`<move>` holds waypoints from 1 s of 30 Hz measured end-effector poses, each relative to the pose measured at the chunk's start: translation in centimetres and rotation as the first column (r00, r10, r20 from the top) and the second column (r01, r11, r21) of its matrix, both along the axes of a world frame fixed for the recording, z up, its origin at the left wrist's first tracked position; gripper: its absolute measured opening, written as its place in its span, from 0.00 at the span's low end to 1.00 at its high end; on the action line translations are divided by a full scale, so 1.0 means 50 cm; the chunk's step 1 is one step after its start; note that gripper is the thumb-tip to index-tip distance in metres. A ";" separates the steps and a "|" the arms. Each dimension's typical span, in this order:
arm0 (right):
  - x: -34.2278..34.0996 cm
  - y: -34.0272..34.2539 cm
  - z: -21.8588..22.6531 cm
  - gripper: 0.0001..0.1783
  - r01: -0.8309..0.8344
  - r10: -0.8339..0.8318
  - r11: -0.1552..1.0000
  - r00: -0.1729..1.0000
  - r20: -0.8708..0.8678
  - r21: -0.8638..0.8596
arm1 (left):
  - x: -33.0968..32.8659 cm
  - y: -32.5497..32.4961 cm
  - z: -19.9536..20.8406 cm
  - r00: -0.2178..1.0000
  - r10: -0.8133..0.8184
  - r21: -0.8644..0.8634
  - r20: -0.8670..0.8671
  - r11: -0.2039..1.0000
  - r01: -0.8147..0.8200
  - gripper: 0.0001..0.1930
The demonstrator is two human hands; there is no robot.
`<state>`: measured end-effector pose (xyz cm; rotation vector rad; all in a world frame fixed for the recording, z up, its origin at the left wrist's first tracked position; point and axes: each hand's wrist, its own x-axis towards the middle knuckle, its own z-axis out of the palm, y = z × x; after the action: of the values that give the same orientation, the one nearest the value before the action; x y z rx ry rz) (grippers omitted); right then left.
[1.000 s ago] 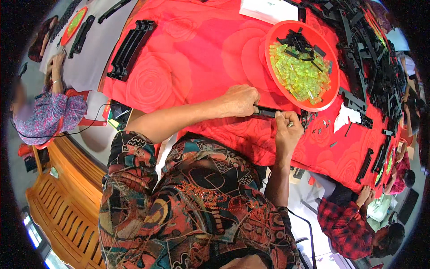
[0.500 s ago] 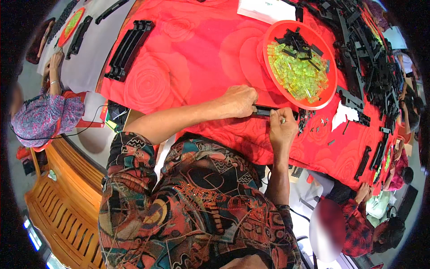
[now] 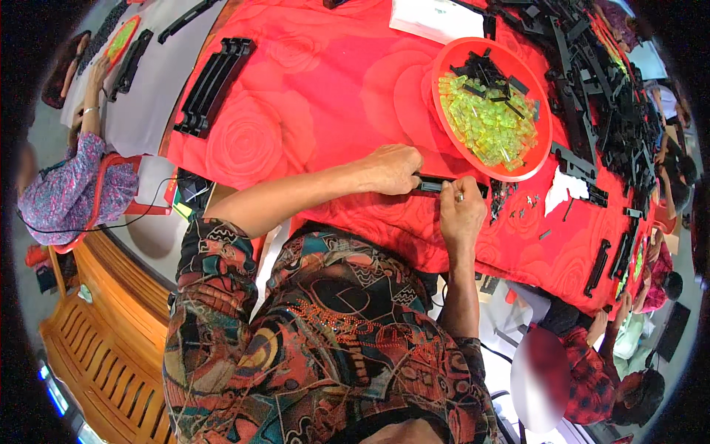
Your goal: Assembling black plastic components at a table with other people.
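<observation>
A long black plastic strip (image 3: 430, 186) lies crosswise between my two hands, just above the red cloth. My left hand (image 3: 396, 169) is closed around its left end, and the fingers hide that end. On the right part of the strip, my right hand (image 3: 463, 209) pinches with thumb and fingers; whether a small piece is between them I cannot make out. Just beyond my hands stands a red basin (image 3: 545, 140) full of small clear yellow-green pieces (image 3: 492, 129), with small black parts (image 3: 481, 69) heaped on top. Small dark and metal bits (image 3: 505, 200) lie right of my right hand.
Several finished-looking black strips (image 3: 214, 87) lie side by side at the far left. A large pile of black parts (image 3: 592, 89) covers the right side. White paper (image 3: 566, 189) and a white box (image 3: 436, 18) are on the red tablecloth (image 3: 325, 89). Other people sit at both sides.
My hands and the strip have shifted very slightly to the left, and my right fingers have changed position a little. At the left, another person's arm has reached farther out toward a red tray.
</observation>
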<state>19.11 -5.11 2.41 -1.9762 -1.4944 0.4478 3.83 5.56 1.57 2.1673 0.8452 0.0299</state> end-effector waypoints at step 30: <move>-0.015 -0.011 -0.003 0.14 0.122 -0.119 0.989 0.992 0.039 -0.082 | 0.016 -0.021 0.010 0.988 0.135 0.022 -0.069 0.991 -0.134 0.16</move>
<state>18.35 -5.65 2.25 -2.1364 -1.3870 0.4338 4.61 4.52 2.05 2.1343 1.0340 0.0291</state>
